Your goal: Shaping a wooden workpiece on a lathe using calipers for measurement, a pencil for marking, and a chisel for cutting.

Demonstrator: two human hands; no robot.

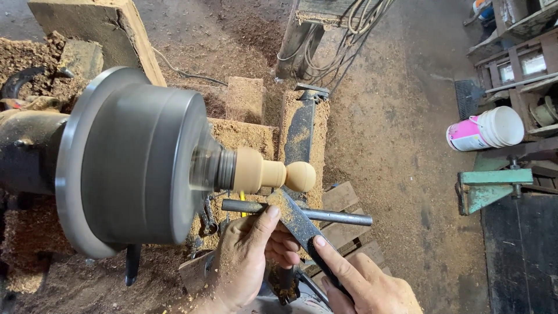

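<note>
Head view: right hand (366,288) grips the dark chisel (302,224) handle, forefinger along it. Left hand (247,256) pinches the blade against the steel rest bar (343,217), thumb on top. Wooden workpiece (273,173) sits in the spinning chuck (133,160); ball end and neck already shaped, thick collar uncut. Sawdust (244,134) heaped behind.

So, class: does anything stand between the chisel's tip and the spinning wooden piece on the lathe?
Nothing visible does. The chisel, held by both the left hand and right hand, crosses the tool rest bar and reaches the wooden workpiece.
</note>
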